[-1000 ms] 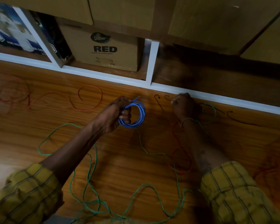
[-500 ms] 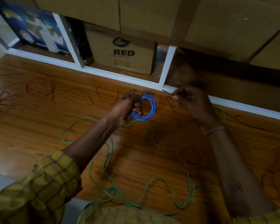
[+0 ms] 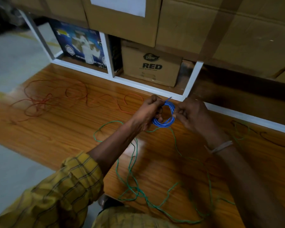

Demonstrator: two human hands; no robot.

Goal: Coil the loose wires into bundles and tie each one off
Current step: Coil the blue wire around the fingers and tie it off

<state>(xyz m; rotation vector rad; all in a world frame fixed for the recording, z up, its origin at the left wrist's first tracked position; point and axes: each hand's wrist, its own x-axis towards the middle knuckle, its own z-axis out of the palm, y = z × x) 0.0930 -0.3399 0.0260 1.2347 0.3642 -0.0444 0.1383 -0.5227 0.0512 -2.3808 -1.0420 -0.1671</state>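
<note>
A small blue wire coil (image 3: pixel 166 123) hangs just above the wooden board (image 3: pixel 59 135), one loose end sticking up at its top. My left hand (image 3: pixel 149 111) grips the coil's left side. My right hand (image 3: pixel 190 113) pinches the coil's right edge with curled fingers; a thin tie between them cannot be made out. A long loose green wire (image 3: pixel 133 181) sprawls over the board below my arms. A loose red wire (image 3: pixel 44 99) lies tangled at the board's left, and a dark wire (image 3: pixel 247 127) lies at the right.
Behind the board runs a white shelf frame (image 3: pixel 192 79) with a cardboard box marked RED (image 3: pixel 152 66) and a blue printed box (image 3: pixel 82 45) inside; large cartons (image 3: pixel 204 22) are stacked above. Grey floor (image 3: pixel 11 60) lies to the left.
My right hand moved left from the dark wire pieces by the shelf edge to the blue coil and now pinches its right side. The view shifted right; my left hand keeps its grip.
</note>
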